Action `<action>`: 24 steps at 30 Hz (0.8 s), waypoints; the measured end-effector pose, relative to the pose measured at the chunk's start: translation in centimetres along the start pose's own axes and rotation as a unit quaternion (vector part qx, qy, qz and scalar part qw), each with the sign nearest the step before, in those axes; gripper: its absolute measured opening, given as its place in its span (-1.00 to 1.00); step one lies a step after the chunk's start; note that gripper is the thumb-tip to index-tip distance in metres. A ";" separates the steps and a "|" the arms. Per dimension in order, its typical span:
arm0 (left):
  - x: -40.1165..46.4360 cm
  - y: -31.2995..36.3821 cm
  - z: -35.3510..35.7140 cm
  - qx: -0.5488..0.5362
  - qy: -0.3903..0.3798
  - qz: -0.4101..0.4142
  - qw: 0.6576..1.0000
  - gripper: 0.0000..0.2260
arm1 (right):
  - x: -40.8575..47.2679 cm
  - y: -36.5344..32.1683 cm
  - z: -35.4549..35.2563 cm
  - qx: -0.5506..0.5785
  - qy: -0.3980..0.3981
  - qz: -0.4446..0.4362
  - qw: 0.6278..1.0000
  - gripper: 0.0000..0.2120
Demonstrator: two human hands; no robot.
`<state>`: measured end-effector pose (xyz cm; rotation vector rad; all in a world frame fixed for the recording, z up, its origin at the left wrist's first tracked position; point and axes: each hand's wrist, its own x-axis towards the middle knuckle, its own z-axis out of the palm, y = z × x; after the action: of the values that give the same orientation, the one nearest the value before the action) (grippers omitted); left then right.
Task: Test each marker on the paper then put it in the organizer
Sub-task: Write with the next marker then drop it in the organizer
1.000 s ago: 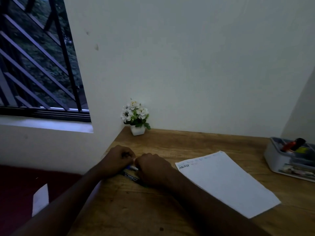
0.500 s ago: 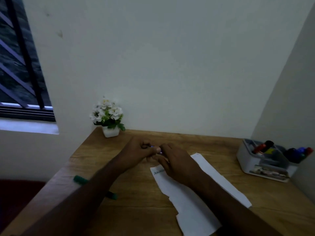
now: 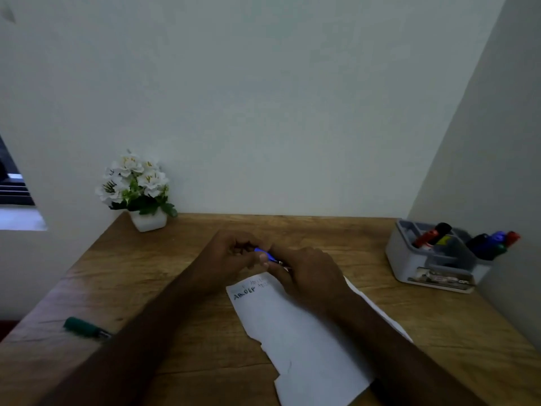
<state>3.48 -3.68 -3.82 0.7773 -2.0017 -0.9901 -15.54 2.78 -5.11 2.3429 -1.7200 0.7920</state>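
Note:
A blue marker (image 3: 265, 255) is held between both hands above the top edge of the white paper (image 3: 295, 341). My left hand (image 3: 231, 254) pinches its blue end, and my right hand (image 3: 307, 273) grips the other end, whose body is mostly hidden. The paper lies on the wooden desk (image 3: 175, 288) and carries several lines of handwritten letters at its top. A green marker (image 3: 85, 328) lies on the desk at the near left, partly behind my left forearm. The grey organizer (image 3: 433, 269) at the far right holds several markers.
A small white pot of white flowers (image 3: 137, 189) stands at the desk's back left corner. Walls close the desk at the back and right. A window ledge (image 3: 17, 218) lies beyond the left edge.
Both hands lifted a blue marker from the desk's left edge and carried it over the paper's top. The camera turned right, showing the organizer and the green marker left on the desk.

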 end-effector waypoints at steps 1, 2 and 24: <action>0.0 0.0 -0.1 0.006 0.004 0.000 1.000 -0.93 | 0.0 0.0 -0.1 0.012 -0.002 0.006 1.000 -0.71; -0.1 -0.1 -0.3 0.015 0.016 -0.001 1.000 -0.94 | 0.0 0.0 -0.2 0.030 -0.019 0.018 0.999 -0.71; -1.0 -2.7 0.0 0.264 -0.096 -0.110 0.954 -0.57 | -1.0 0.3 -0.8 0.416 0.006 0.201 0.887 -0.50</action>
<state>4.54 -4.33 -6.47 1.2510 -2.4311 -0.6676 -16.26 3.84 -4.97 2.3862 -2.1998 1.9431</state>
